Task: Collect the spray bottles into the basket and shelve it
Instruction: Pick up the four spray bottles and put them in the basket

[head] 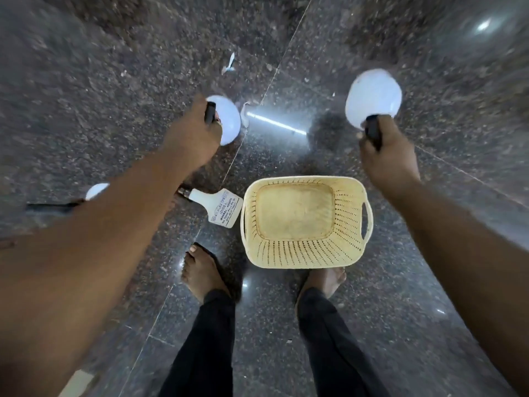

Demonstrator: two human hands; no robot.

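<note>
two bare forearms are seen closest to the lens, reaching out and down over a dark speckled stone floor (pixel 372 353). the cream perforated basket (pixel 306 255) is taken here as the landmark; it is set upright on the floor, and nothing is seen inside it.

beyond the basket and to its left, the left hand (pixel 191 138) is closed around the dark sprayer head of a white spray bottle (pixel 227 120), which is seen from its rounded base end. beyond the basket and to its right, the right hand (pixel 385 159) is wrapped in the same way around the dark head of a second white spray bottle (pixel 373 97), whose base is likewise turned away from the wearer. both bottles are blurred, and whether either one touches the floor cannot be told.

just beside the basket's left rim, a third white bottle (pixel 219 206) is laid on its side on the floor, its printed label facing up and its neck pointed away from the basket; its head is partly covered by the left forearm. farther left of the basket, a small part of what is probably a fourth white bottle (pixel 96 190) is shown above the left forearm, next to a dark shape that cannot be made out.

on the near side of the basket, two bare feet (pixel 200 273) in dark trousers are planted on the floor, the right foot partly hidden by the basket's near wall. beyond the basket, a bright strip of reflected light (pixel 276 123) and a small white scrap (pixel 229 65) are seen on the floor.
</note>
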